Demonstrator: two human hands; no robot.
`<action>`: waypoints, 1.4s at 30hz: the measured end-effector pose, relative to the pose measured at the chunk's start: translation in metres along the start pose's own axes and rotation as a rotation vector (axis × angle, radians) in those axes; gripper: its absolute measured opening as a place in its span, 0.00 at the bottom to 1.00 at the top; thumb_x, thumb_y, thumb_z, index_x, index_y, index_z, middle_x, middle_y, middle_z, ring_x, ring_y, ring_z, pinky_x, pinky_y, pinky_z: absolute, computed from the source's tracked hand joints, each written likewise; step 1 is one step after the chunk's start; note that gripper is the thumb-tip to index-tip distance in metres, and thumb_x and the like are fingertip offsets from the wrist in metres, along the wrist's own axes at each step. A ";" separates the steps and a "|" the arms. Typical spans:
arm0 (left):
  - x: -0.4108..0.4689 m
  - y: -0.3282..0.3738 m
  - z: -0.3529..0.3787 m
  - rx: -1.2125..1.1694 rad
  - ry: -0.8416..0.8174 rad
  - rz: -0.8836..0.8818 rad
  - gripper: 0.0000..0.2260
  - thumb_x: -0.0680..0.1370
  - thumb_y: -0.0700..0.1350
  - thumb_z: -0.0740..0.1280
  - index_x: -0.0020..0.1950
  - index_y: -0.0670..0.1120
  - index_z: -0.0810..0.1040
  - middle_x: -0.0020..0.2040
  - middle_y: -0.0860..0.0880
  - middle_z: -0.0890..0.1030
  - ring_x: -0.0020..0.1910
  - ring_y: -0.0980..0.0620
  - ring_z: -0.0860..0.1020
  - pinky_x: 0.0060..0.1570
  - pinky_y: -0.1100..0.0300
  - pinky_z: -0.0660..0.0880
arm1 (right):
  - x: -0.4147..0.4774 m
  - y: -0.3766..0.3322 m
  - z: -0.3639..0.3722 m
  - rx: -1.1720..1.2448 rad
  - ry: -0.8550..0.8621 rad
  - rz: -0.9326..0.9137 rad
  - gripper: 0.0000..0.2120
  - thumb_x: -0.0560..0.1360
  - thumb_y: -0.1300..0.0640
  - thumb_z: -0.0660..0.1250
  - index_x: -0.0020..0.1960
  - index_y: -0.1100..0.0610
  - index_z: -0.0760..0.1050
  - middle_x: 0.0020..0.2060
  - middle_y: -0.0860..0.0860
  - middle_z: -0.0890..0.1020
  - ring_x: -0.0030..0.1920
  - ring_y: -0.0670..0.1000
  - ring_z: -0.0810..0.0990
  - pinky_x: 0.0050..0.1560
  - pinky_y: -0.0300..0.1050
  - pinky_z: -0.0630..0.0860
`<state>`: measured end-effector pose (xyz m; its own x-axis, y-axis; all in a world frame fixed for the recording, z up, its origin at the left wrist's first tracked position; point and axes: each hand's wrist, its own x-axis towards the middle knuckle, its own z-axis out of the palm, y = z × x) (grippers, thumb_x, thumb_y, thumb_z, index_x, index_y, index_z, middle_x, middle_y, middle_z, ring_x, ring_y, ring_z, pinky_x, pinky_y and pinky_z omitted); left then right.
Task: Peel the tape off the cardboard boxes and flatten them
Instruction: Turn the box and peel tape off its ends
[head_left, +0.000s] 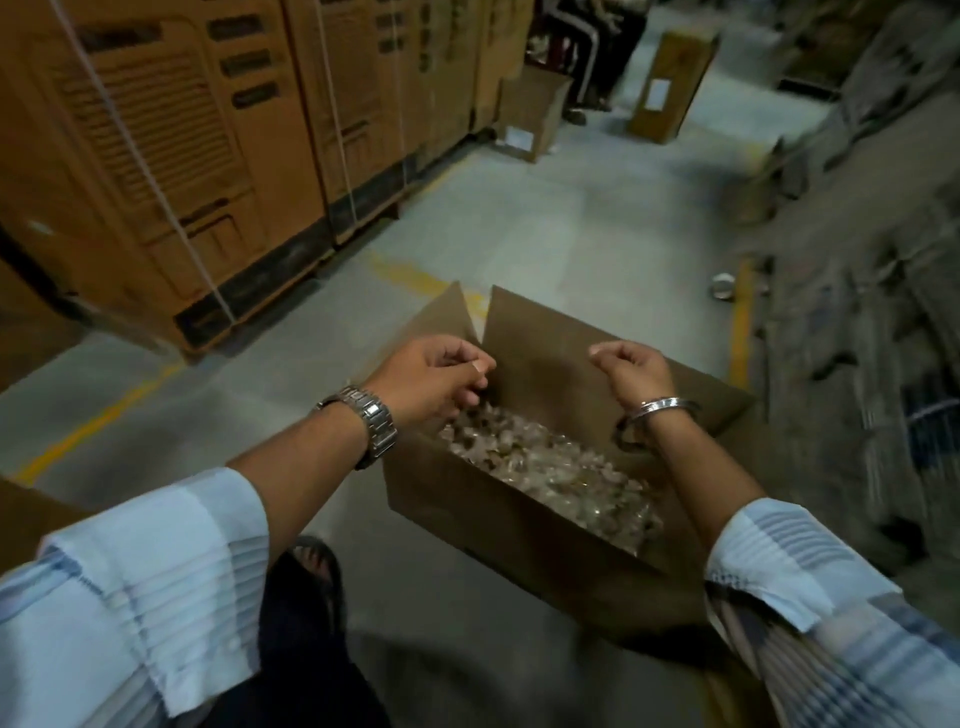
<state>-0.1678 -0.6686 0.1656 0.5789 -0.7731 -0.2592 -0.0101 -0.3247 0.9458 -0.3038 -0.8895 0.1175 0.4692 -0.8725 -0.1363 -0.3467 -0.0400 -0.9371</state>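
An open cardboard box (493, 512) stands on the floor in front of me with its far flaps (540, 338) upright. It is filled with crumpled clear tape (550, 470). My left hand (436, 379), with a metal watch on the wrist, hovers over the box's left end. Its fingers are curled and pinched together, and I cannot tell if a scrap of tape is between them. My right hand (631, 371), with a steel bangle on the wrist, is held above the box's right side in a loose fist with nothing visible in it.
Tall strapped cartons (171, 156) on pallets line the left. Two smaller boxes (532, 114) (672, 85) and a person's legs (597, 62) are at the back. A tape roll (723, 287) lies by a yellow floor line, beside blurred stacked material (872, 312) on the right. My sandalled foot (311, 564) is below.
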 end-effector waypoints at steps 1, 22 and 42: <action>0.003 0.001 0.006 0.006 -0.021 -0.004 0.06 0.81 0.42 0.68 0.55 0.44 0.82 0.46 0.47 0.84 0.40 0.53 0.80 0.43 0.58 0.78 | 0.005 0.006 -0.010 0.003 0.060 -0.009 0.03 0.76 0.59 0.71 0.44 0.55 0.82 0.39 0.50 0.82 0.35 0.42 0.76 0.36 0.34 0.75; -0.165 -0.056 -0.202 -0.021 0.559 0.033 0.05 0.81 0.43 0.67 0.54 0.45 0.82 0.47 0.48 0.84 0.43 0.53 0.81 0.43 0.60 0.75 | -0.167 -0.114 0.247 0.108 -0.729 -0.260 0.04 0.79 0.58 0.69 0.46 0.52 0.81 0.53 0.59 0.86 0.50 0.53 0.85 0.44 0.41 0.75; -0.427 -0.250 -0.294 0.621 0.966 -0.358 0.18 0.78 0.55 0.69 0.68 0.58 0.76 0.62 0.54 0.75 0.63 0.50 0.69 0.64 0.51 0.68 | -0.414 -0.085 0.469 -0.600 -1.129 -0.978 0.18 0.74 0.63 0.70 0.63 0.53 0.79 0.56 0.49 0.77 0.48 0.48 0.79 0.59 0.47 0.78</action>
<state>-0.1725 -0.0976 0.0978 0.9983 0.0554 0.0169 0.0382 -0.8498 0.5258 -0.0879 -0.2961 0.1027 0.9261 0.3773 -0.0012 0.3054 -0.7515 -0.5847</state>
